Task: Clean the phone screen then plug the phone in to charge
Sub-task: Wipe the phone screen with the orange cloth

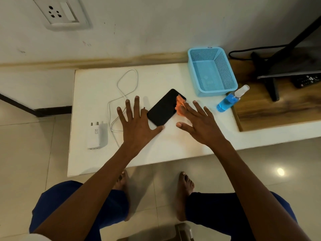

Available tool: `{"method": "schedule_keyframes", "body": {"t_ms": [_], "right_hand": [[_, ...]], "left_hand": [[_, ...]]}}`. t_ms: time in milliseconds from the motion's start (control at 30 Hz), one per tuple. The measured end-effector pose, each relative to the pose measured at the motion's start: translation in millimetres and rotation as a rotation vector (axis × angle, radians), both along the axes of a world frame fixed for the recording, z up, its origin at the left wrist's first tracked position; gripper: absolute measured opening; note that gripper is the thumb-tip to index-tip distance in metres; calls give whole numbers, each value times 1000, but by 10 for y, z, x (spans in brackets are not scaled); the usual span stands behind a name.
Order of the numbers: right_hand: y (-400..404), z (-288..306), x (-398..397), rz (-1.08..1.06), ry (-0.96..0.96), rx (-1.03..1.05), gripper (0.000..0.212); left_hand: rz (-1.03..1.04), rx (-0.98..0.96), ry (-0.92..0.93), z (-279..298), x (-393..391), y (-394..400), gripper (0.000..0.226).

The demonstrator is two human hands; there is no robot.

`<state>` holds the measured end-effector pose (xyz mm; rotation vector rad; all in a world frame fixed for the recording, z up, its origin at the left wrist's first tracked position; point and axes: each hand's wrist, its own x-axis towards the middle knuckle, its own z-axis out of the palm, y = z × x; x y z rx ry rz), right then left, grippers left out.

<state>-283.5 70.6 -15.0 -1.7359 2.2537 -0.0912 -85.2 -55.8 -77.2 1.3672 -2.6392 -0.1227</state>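
A black phone (164, 107) lies face up and slanted on the white table (156, 148). An orange cloth (179, 104) sits crumpled on the phone's right edge. My left hand (137, 122) is spread flat with straight fingers just left of the phone, its thumb at the phone's near corner. My right hand (199, 122) is spread open to the phone's right, its fingers over the cloth's near end. A white charger plug (96, 136) lies at the table's left, and its white cable (121, 94) loops toward the phone. A wall socket (59, 12) is up on the wall at the left.
A blue mesh basket (213, 70) stands at the back right of the table. A spray bottle of blue liquid (231, 100) lies beside it. A wooden board carrying a TV stand (278, 70) and a remote (305, 80) is at the right. My bare feet stand on tiled floor below.
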Motion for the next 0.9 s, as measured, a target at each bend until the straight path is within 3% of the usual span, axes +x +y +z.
{"method": "schedule_keyframes", "body": {"t_ms": [67, 200, 400, 533, 633, 733, 800, 900], "right_hand": [[11, -5, -2, 32, -20, -24, 86], [84, -17, -75, 62, -31, -62, 87], [265, 4, -252, 9, -98, -22, 91], [424, 46, -311, 1, -122, -7, 93], [493, 68, -304, 11, -141, 15, 87], [503, 108, -295, 15, -173, 21, 86], [493, 139, -297, 15, -195, 15, 89], [472, 178, -285, 10, -200, 33, 97]], "left_hand": [[-10, -48, -29, 16, 3, 52, 98], [-113, -77, -45, 57, -36, 243, 88], [-303, 182, 67, 72, -141, 374, 62], [-453, 198, 199, 54, -172, 197, 41], [-456, 172, 194, 85, -297, -115, 59], [-453, 276, 130, 203, -575, -473, 102], [-518, 308, 19, 286, -771, -682, 118], [-675, 193, -269, 389, -1013, -942, 121]]}}
